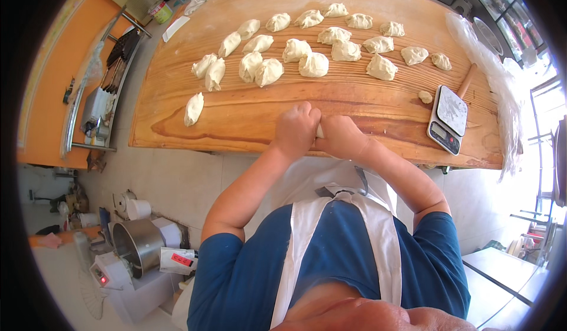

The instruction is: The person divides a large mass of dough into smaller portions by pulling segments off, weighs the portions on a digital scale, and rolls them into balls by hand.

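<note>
My left hand (297, 128) and my right hand (344, 135) meet over the near edge of the wooden table (230, 118). Between them they grip a piece of dough (320, 131), of which only a small pale bit shows; the fingers hide the rest. Farther up the table lie several lumps of dough (313, 65) with creased, gathered surfaces, some touching each other. One elongated dough lump (194, 109) sits apart on the left. To the right, a small dough bit (425, 96) rests beside a digital kitchen scale (451, 111).
A wooden rolling pin (467, 81) lies partly behind the scale. Clear plastic sheeting (491, 69) drapes over the table's right end. At the far left corner are a white scraper-like piece (176, 28) and a cloth (197, 3). A dough mixer (137, 244) stands at lower left.
</note>
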Tool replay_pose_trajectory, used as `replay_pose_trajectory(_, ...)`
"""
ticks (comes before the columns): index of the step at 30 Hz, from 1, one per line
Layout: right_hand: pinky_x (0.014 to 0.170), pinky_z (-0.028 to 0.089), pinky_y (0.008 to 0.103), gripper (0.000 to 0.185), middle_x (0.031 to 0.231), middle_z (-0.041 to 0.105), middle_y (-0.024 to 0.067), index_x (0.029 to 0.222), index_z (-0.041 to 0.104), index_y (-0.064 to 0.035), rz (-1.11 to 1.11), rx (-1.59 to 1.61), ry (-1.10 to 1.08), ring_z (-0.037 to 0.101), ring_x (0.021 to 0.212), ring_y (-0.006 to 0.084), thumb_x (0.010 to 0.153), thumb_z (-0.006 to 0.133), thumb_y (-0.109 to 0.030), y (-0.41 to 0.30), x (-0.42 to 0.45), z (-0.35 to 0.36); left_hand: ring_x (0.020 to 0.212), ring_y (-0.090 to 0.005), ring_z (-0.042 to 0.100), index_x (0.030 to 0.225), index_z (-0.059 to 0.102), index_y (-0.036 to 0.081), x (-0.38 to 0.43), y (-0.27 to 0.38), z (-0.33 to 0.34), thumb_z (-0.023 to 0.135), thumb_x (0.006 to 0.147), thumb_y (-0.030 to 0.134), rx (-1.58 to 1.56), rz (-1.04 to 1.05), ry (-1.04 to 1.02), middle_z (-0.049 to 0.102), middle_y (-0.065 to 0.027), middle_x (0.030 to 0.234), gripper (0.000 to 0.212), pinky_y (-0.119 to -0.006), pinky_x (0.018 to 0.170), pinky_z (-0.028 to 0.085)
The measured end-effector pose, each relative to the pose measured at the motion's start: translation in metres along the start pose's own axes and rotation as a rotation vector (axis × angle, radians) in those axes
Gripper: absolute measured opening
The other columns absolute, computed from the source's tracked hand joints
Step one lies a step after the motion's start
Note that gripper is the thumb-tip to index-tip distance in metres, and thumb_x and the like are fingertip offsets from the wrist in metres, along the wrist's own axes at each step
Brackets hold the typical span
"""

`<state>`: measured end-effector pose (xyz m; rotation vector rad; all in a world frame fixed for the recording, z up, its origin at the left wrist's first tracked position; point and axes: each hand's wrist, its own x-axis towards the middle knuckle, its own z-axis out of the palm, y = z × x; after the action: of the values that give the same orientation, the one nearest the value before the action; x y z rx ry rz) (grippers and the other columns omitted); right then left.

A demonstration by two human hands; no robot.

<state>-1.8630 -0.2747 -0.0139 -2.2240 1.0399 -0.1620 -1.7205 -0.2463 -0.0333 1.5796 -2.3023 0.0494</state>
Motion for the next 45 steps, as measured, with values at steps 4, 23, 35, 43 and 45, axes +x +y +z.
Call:
replay_pose_trajectory(4,0.063,0.046,0.0438,0.024,0.07,0.06,0.0206,0.075,0.058,0.0004,-0.032,-0.04,-0.015,0.059,0.07,0.037,0.07,0.061,-0.023,-0.03,-0.016,-0.005,0.073,-0.0285,0.055,0.068,0.053,0.009,-0.003,0.0,0.004,0.06,0.065,0.012,-0.01,-0.173,-0.08,0.053,-0.0097,0.077,0.008,-0.039,0.058,0.046)
replay_pose_trajectory(23,0.069,0.047,0.0378,0.045,0.093,0.06,0.016,0.115,0.049,-0.0025,-0.351,0.043,0.189,0.059,0.082,0.0345,0.075,0.064,-0.018,0.001,-0.006,0.032,0.084,-0.015,0.054,0.11,0.049,0.003,-0.093,-0.003,0.009,0.051,0.074,0.002,-2.013,-0.732,0.06,0.054,-0.0084,0.094,0.036,-0.026,0.07,0.044)
replay_pose_trajectory(35,0.061,0.047,0.0255,0.036,0.083,0.061,0.0077,0.114,0.045,0.0029,0.064,0.982,0.287,0.057,0.069,0.0131,0.084,0.057,-0.012,0.016,-0.06,0.033,0.096,-0.014,0.054,0.118,0.042,-0.003,-0.041,0.028,0.012,0.055,0.082,0.002,-1.696,-0.597,0.101,0.055,-0.0098,0.109,0.039,-0.025,0.081,0.045)
replay_pose_trajectory(43,0.057,0.046,0.024,0.029,0.081,0.06,0.0074,0.106,0.049,0.0011,0.067,1.074,0.465,0.057,0.066,0.0121,0.081,0.06,-0.011,0.034,-0.072,0.041,0.097,-0.0134,0.05,0.12,0.041,0.0,-0.019,0.055,0.04,0.053,0.087,0.013,-1.623,-0.51,0.048,0.051,-0.0078,0.109,0.038,-0.028,0.085,0.041)
replay_pose_trajectory(45,0.06,0.047,0.0276,0.03,0.083,0.06,0.01,0.106,0.049,0.0006,0.041,0.9,0.488,0.059,0.069,0.0178,0.08,0.06,-0.01,0.041,-0.079,0.032,0.098,-0.0144,0.05,0.122,0.04,0.001,-0.011,0.049,0.045,0.05,0.087,0.011,-1.478,-0.497,0.071,0.051,-0.0077,0.111,0.037,-0.028,0.086,0.041)
